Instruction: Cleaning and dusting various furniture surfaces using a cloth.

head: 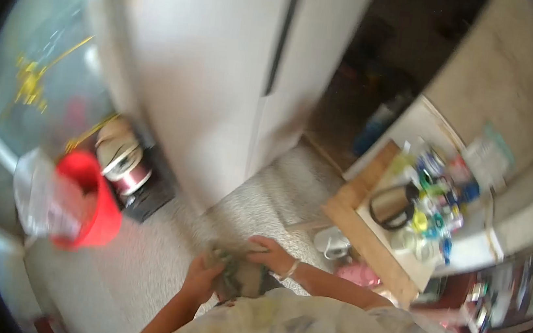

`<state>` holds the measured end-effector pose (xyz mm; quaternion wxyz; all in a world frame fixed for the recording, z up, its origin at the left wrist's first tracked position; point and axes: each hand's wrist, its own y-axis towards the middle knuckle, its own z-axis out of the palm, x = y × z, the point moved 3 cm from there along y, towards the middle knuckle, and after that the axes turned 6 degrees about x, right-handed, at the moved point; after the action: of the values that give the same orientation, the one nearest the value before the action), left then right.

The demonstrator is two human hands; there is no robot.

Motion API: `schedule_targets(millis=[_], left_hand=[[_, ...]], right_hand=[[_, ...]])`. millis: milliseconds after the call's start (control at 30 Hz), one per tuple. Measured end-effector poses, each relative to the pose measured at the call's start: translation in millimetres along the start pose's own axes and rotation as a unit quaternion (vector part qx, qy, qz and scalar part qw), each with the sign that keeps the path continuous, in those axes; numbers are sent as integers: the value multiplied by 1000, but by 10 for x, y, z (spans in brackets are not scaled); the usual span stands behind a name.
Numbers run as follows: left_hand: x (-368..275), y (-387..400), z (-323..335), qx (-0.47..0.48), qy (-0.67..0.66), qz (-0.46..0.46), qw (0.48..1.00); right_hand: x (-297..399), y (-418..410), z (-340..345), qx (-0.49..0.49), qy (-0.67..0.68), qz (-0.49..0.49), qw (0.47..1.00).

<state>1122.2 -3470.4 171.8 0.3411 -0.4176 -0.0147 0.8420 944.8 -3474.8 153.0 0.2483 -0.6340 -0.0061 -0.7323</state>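
Both of my hands hold a crumpled grey-green cloth (240, 269) in front of my patterned shirt, and motion blur softens its outline. My left hand (202, 277) pinches the cloth at its left side, thumb on top. At the right upper edge my right hand (273, 256), with a pale bangle at the wrist, grips it between thumb and fingers. Speckled floor lies beneath the cloth.
A red bucket (109, 222) with a clear plastic bag stands on the left, beside a spool (133, 171). A tall white cabinet or refrigerator (197, 84) rises ahead. On the right, a wood-edged table (371, 242) bears bottles and small items, with a white jug (331, 243) below.
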Motion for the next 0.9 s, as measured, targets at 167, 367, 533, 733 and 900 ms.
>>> schedule_targets(millis=[167, 367, 533, 733, 900], left_hand=[[20, 472, 277, -40, 146, 1, 988], [150, 1190, 724, 90, 134, -73, 984], [91, 1678, 1211, 115, 217, -135, 960], [-38, 2112, 1733, 260, 669, 5, 696], [152, 2340, 1750, 69, 280, -257, 922]], right_hand=[[131, -57, -272, -65, -4, -31, 997], [308, -157, -1214, -137, 32, -71, 988], [511, -333, -1871, -167, -80, -111, 976], [660, -414, -2290, -62, -65, -250, 964], [666, -426, -2605, -80, -47, -267, 959]])
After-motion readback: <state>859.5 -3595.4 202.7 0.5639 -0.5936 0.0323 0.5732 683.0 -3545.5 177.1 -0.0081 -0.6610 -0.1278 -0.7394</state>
